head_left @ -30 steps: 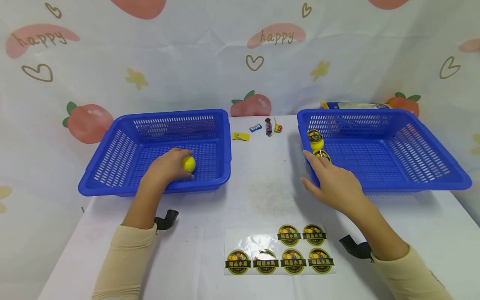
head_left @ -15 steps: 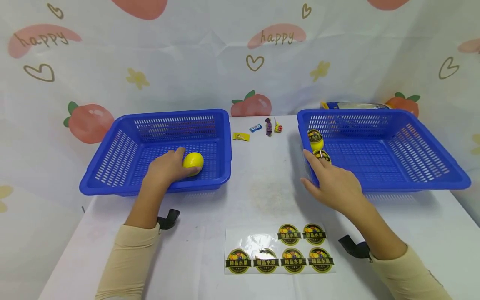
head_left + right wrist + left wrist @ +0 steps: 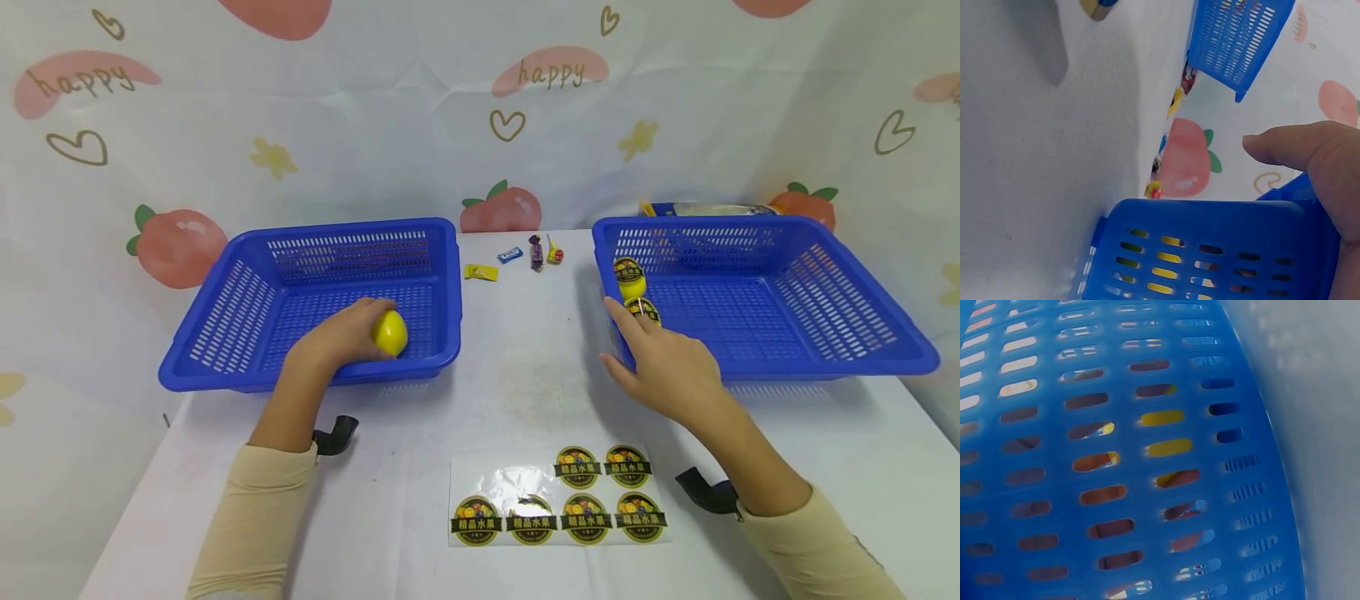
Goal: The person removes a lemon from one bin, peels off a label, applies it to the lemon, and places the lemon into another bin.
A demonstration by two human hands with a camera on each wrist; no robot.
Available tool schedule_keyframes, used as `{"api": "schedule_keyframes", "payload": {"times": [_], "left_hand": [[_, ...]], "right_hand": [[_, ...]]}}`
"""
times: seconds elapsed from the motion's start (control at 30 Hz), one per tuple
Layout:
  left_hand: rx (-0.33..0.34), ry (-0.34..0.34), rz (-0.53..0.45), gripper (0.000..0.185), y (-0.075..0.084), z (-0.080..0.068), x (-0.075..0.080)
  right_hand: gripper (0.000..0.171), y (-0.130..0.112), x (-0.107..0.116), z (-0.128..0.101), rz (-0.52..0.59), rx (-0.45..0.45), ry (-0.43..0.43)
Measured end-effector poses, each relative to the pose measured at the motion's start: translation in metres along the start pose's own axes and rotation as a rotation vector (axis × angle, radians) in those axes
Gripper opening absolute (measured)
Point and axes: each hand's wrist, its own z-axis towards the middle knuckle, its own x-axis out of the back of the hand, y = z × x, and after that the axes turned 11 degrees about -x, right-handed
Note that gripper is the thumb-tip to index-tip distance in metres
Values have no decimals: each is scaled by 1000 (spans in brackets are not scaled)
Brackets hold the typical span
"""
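a: live at your ten o'clock, what's happening?

b: your left hand (image 3: 341, 336) curls round a yellow fruit (image 3: 391, 335), and there it is, at four o'clock inside the ten o'clock basket (image 3: 453, 292)! no sticker on the side that shows; the rest hides under your fingers.

a: and over at two?

b: your right hand (image 3: 669, 372) lies across the eight o'clock corner of the two o'clock basket (image 3: 855, 365). thumb out straight, the other fingers mostly hidden past the rim, so i can't tell whether they grip anything. a pair of labelled fruits (image 3: 634, 288) sits at that basket's nine o'clock, the nearer one right by your hand.

a: so which step are you on?

b: securing the grasp, i'd say; the fruit sits low, below the rim.

a: and the next move calls for?

b: a firm thumb and a lift straight up, clear of the six o'clock rim. that skin looks smooth, it could slip! close at your twelve o'clock lies the sticker sheet (image 3: 465, 475), touched by neither hand.
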Motion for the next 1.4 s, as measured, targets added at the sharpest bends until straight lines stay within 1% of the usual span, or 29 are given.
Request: {"api": "schedule_keyframes", "payload": {"times": [0.17,0.27,0.43,0.53,0.73,0.83,0.93,1.03,1.17,1.23,1.4], "left_hand": [[38,28,80,74,1,-1,-1],[56,23,104,74,3,-1,0],[56,-4,115,74,6,-1,2],[48,4,128,71,5,0,1],[24,81,161,73,2,-1,-2],[13,130,141,75,1,-3,-2],[-5,197,101,76,2,-7,-1],[-41,274,65,75,5,-13,-1],[-128,362,30,73,16,-16,-1],[-176,394,4,72,23,-16,-1],[-281,450,-44,73,37,-18,0]], "right_hand": [[70,0,-1,1,-3,4,4],[70,0,-1,1,-5,2,2],[71,0,0,1,-2,-4,-10],[71,0,0,1,-3,-4,-7],[70,1,-2,0,-6,3,14],[70,1,-2,0,-9,-1,15],[70,0,-3,1,-9,-2,17],[69,-2,-4,1,-11,0,18],[69,-2,-3,1,-11,-12,14],[69,-2,-3,1,-10,-18,17],[68,0,-4,1,-10,-6,41]]}}
